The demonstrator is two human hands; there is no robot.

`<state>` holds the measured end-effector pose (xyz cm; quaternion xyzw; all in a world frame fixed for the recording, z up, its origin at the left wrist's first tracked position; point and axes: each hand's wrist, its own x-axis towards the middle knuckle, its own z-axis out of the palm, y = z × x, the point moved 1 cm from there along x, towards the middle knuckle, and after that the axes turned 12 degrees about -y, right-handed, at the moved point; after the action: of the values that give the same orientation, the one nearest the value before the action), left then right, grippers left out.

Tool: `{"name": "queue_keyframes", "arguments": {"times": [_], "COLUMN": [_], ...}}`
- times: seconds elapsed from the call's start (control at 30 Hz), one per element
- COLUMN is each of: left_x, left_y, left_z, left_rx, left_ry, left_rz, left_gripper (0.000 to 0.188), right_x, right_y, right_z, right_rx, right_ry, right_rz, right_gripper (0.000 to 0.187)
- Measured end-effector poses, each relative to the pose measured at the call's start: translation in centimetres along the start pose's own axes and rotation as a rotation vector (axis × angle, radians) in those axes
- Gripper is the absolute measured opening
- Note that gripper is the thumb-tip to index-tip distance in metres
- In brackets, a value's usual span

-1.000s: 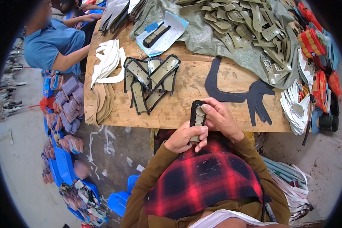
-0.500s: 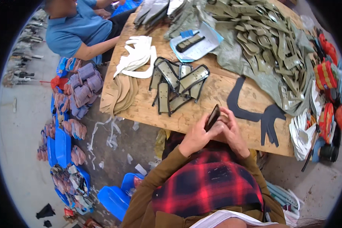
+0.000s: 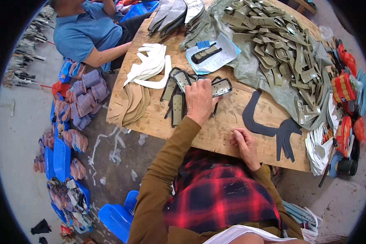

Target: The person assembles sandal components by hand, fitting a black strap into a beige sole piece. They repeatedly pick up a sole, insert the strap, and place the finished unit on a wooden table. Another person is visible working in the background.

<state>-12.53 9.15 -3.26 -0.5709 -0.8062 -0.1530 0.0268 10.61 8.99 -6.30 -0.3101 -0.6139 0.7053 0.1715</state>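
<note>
My left hand (image 3: 199, 99) reaches across the table onto a pile of olive plates with black edging. Its fingers curl over a black-edged olive plate (image 3: 221, 86) at the pile's right side; the fingertips are partly hidden. Another such plate (image 3: 177, 109) lies just left of the hand. My right hand (image 3: 245, 147) rests at the table's near edge, fingers loosely curled in, with nothing visible in them. To its right lie dark grey curved strips (image 3: 254, 114) and a fanned dark grey stack (image 3: 288, 134).
White cut pieces (image 3: 146, 67) and tan ones (image 3: 134, 105) lie at the table's left. A paper sheet (image 3: 227, 51) bears one edged plate. Bare olive plates (image 3: 280, 49) heap on plastic sheeting at far right. A person in a blue shirt (image 3: 75, 36) sits far left.
My hands have parted. The left has carried the dark-edged piece forward to the pile, while the right has stayed back near the table edge, lowered and curled.
</note>
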Motion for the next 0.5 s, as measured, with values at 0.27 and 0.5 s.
{"name": "queue_keyframes", "arguments": {"times": [0.27, 0.5], "left_x": [-7.1, -8.4], "left_y": [5.6, 2.8], "left_z": [0.9, -2.6], "left_rx": [-0.264, -0.448], "left_ry": [-0.199, -0.122], "left_rz": [-0.023, 0.043], "left_gripper": [0.059, 0.057], "right_x": [2.1, 2.9], "right_y": [-1.7, -2.8], "right_z": [1.1, 0.2], "right_rx": [0.515, -0.379], "right_ry": [0.041, 0.115], "right_rz": [-0.038, 0.091], "right_gripper": [0.046, 0.054]}}
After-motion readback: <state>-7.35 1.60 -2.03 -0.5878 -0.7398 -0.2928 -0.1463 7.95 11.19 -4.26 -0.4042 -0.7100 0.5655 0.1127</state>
